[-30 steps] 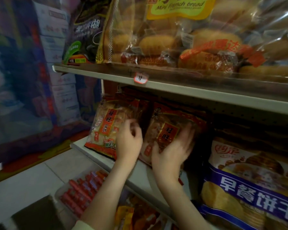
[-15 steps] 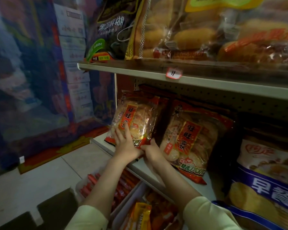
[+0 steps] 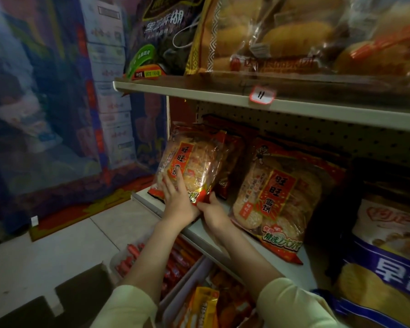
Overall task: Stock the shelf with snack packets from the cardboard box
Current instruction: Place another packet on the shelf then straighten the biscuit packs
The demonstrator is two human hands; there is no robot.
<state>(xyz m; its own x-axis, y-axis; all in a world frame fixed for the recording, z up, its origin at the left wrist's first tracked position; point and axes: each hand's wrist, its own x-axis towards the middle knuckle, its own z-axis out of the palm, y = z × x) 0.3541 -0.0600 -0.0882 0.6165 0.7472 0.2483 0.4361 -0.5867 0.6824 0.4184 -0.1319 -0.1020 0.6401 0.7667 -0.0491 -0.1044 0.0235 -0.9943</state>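
Observation:
A red and clear rice cracker packet leans upright at the left end of the middle shelf. My left hand lies flat against its front, fingers straight and pointing up. My right hand grips the packet's bottom right corner, thumb on the red edge. A second, matching rice cracker packet leans to the right of it. The dark flaps of the cardboard box show at the bottom left; its inside is hidden.
The upper shelf holds a dark sesame bag and bagged bread. A blue and white biscuit bag stands at the right. Sausage packs and orange packets fill the trays below. Stacked cartons stand left.
Both hands shifted from the two packets' fronts to the left packet. The left hand now lies flat on it; the right went down to its bottom corner. The camera moved closer.

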